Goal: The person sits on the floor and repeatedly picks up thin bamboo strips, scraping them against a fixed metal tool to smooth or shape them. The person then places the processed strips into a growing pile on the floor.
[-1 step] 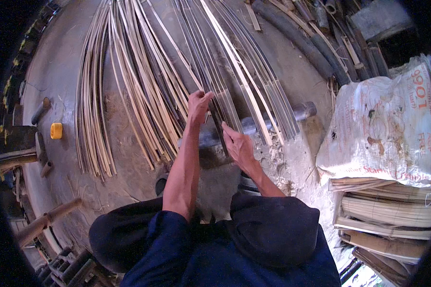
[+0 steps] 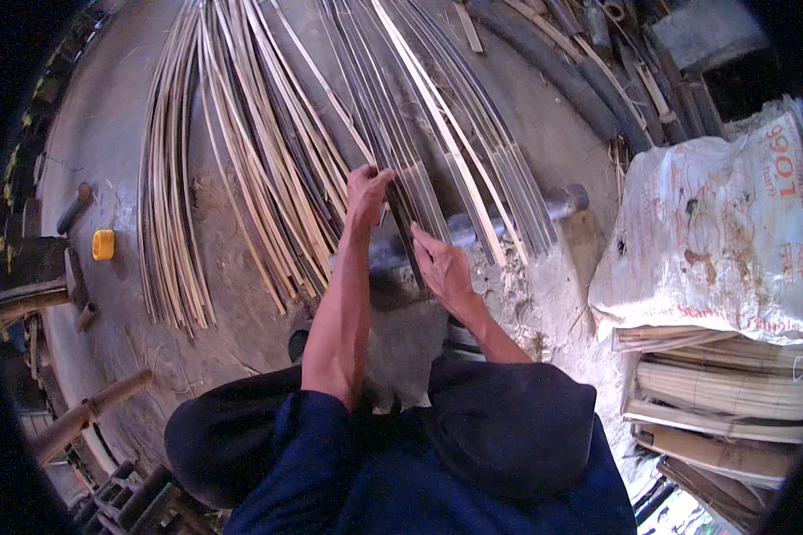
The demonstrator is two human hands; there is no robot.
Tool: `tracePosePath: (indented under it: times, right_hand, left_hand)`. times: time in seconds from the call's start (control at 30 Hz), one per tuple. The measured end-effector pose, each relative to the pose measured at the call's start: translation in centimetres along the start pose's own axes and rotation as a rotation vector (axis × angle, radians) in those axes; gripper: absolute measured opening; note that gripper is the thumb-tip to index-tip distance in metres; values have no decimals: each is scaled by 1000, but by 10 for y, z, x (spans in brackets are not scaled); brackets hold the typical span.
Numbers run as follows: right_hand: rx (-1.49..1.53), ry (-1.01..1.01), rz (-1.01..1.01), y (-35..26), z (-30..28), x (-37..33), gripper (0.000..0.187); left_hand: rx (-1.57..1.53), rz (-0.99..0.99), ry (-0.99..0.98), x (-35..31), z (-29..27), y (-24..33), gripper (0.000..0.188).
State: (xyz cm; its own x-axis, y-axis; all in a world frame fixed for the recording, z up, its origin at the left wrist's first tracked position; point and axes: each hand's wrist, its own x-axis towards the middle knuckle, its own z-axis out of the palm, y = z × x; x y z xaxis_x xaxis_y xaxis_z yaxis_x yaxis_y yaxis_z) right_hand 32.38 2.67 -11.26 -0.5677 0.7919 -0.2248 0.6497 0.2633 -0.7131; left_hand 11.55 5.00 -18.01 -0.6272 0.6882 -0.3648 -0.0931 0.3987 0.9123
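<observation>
Long split bamboo strips fan out from the far side toward me, the pale ones point(image 2: 268, 196) to the left and darker, grey-brown ones point(image 2: 379, 98) in the middle and right. Among the middle strips my left hand point(image 2: 366, 192) is closed, its fingertips pinched at a dark bamboo strip point(image 2: 407, 251). A small greyish sliver shows under that fist; its kind I cannot make out. Closer to me, my right hand point(image 2: 444, 272) has thumb and forefinger at the near part of the same strip, other fingers curled in. The near ends of the strips beside it cross a dark round log point(image 2: 562, 205).
A white printed sack point(image 2: 705, 232) lies at the right on stacked bamboo slats point(image 2: 723, 392). Dark poles point(image 2: 589, 98) are piled at the far right. On the floor at left are a yellow tape roll point(image 2: 103, 244) and short bamboo pieces point(image 2: 75, 209). My knees point(image 2: 509, 428) are bent close below.
</observation>
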Motion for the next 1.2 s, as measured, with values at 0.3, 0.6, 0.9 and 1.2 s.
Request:
tracePosePath:
  times: [0.3, 0.6, 0.9, 1.2]
  right_hand:
    - [15, 23, 90, 64, -24, -36, 25]
    - [996, -211, 486, 71, 22, -57, 26]
    - [923, -172, 450, 68, 28, -57, 24]
    - [837, -204, 387, 73, 29, -59, 28]
  left_hand:
    - [161, 30, 61, 3, 9, 4, 25]
    - [-76, -73, -60, 17, -3, -8, 33]
    - [-205, -114, -32, 11, 0, -11, 47]
    - [-104, -119, -77, 16, -3, -14, 36]
